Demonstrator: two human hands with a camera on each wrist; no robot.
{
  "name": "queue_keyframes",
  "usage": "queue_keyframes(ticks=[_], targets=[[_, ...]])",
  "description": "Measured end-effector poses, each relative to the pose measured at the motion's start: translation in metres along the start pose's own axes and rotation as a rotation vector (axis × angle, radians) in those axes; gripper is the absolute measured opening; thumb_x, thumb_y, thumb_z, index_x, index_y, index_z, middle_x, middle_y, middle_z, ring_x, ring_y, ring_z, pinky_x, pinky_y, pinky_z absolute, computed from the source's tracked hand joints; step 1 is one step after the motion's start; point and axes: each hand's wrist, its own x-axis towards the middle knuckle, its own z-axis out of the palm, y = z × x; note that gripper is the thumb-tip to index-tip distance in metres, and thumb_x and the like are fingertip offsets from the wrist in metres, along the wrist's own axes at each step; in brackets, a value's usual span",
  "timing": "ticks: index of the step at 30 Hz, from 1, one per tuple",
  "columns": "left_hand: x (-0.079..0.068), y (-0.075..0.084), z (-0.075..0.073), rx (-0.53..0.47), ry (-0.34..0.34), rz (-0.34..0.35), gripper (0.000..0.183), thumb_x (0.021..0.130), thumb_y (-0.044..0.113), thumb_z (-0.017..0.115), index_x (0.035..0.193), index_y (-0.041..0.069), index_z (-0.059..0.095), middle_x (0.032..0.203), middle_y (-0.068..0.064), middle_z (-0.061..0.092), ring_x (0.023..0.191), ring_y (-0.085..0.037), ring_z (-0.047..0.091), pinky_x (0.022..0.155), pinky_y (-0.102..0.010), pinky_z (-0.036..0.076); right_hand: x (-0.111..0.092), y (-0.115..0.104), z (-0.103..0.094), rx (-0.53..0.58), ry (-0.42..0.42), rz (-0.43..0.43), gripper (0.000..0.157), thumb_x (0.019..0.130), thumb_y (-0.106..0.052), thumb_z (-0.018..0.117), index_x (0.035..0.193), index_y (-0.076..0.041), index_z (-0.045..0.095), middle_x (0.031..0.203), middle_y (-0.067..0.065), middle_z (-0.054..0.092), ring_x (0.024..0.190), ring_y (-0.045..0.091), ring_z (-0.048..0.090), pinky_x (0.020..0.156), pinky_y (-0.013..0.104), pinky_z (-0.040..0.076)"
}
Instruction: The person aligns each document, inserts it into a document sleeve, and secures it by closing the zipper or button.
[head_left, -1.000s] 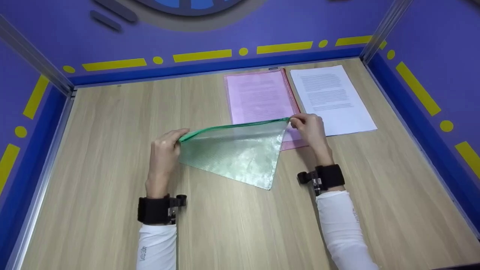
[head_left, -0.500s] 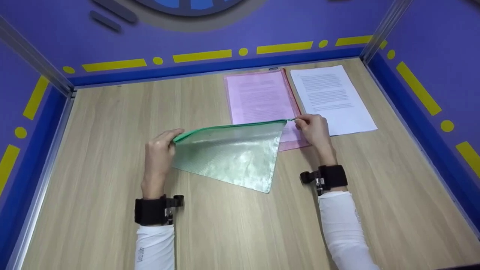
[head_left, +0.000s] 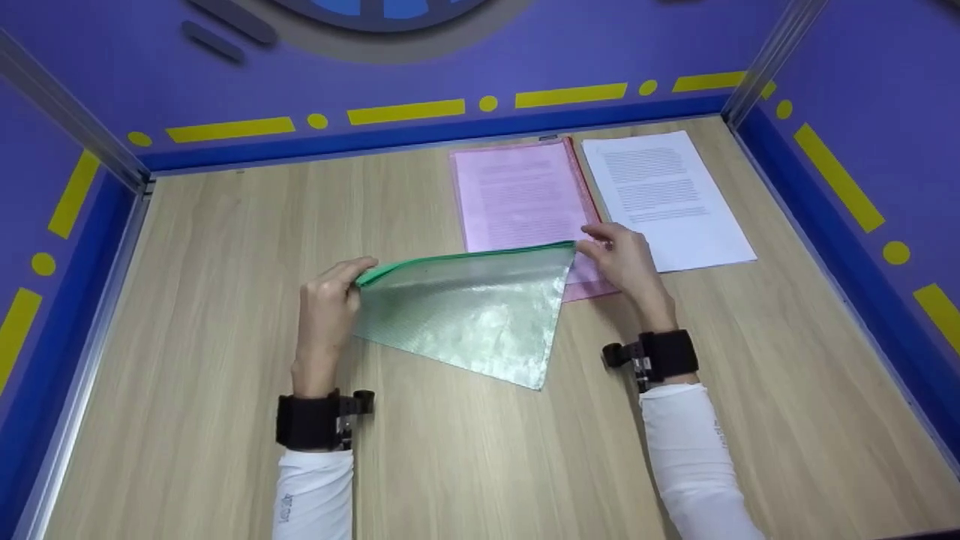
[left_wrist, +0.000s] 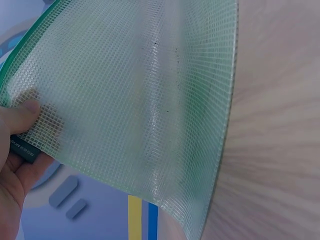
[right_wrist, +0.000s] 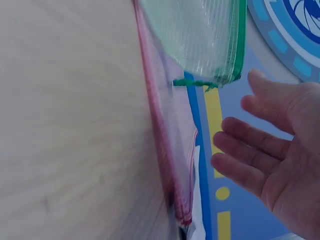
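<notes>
A translucent green mesh zip pouch (head_left: pixel 480 315) hangs above the table, its green zipper edge on top and one lower corner pointing toward me. My left hand (head_left: pixel 326 307) pinches the pouch's left end; in the left wrist view the thumb (left_wrist: pixel 25 115) presses the mesh, beside a dark lettered tag (left_wrist: pixel 24 149). By the other end is my right hand (head_left: pixel 630 259), its fingers spread and holding nothing. The right wrist view has that hand (right_wrist: pixel 285 145) apart from the pouch corner, where a short green cord (right_wrist: pixel 192 83) sticks out.
Behind the pouch lies a pink zip pouch (head_left: pixel 517 187) with a printed sheet inside, partly covered from view. White printed paper (head_left: pixel 667 195) lies to its right. Purple panels (head_left: pixel 405 82) with yellow marks border the wooden table (head_left: pixel 247 225) at the back and sides.
My right hand drew the zipper end slightly right, then let go and spread its fingers. The left hand shifted a little left and came back right, still gripping the pouch.
</notes>
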Motion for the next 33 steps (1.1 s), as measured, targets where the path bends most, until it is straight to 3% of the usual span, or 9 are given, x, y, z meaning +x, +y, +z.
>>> queue_keyframes(ticks=[7,14,19,26,33], targets=[[0.0,0.0,0.001,-0.005,0.013,0.016,0.039,0.084,-0.022,0.051,0.106,0.0,0.075,0.106,-0.016,0.076,0.101,-0.031,0.074,0.086,-0.042,0.06,-0.002,-0.026,0.014,0.006,-0.08,-0.187,0.058,0.087,-0.039,0.073,0.134,-0.005,0.061,0.131,0.015,0.065,0.127,0.033,0.059,0.11,0.047,0.045],[0.0,0.002,0.002,-0.021,0.03,0.031,0.04,0.083,-0.024,0.052,0.104,0.0,0.076,0.104,-0.016,0.077,0.098,-0.032,0.074,0.084,-0.043,0.06,-0.003,-0.042,0.033,-0.129,-0.155,-0.305,0.052,0.089,-0.035,0.071,0.135,-0.011,0.061,0.128,0.01,0.067,0.122,0.03,0.062,0.105,0.045,0.049],[0.001,0.004,0.004,-0.032,0.041,0.034,0.039,0.083,-0.023,0.054,0.103,0.001,0.076,0.104,-0.015,0.077,0.098,-0.032,0.074,0.084,-0.042,0.061,-0.002,-0.045,0.042,-0.179,-0.221,-0.328,0.04,0.094,-0.029,0.067,0.129,-0.01,0.065,0.123,0.01,0.071,0.114,0.029,0.067,0.101,0.045,0.052],[0.001,0.004,0.005,-0.044,0.042,-0.011,0.035,0.084,-0.02,0.058,0.105,0.002,0.076,0.104,-0.014,0.077,0.099,-0.031,0.074,0.084,-0.041,0.06,-0.004,-0.046,0.047,-0.16,-0.268,-0.305,0.018,0.098,-0.018,0.061,0.108,-0.009,0.074,0.097,0.008,0.078,0.089,0.024,0.074,0.085,0.042,0.059],[0.003,-0.003,0.001,-0.003,0.105,-0.133,0.027,0.091,-0.002,0.066,0.117,0.002,0.071,0.112,-0.017,0.074,0.105,-0.031,0.072,0.088,-0.044,0.059,-0.006,-0.05,0.052,-0.099,-0.297,-0.274,0.02,0.1,-0.023,0.058,0.101,-0.009,0.072,0.077,0.002,0.068,0.067,0.014,0.059,0.066,0.031,0.05]])
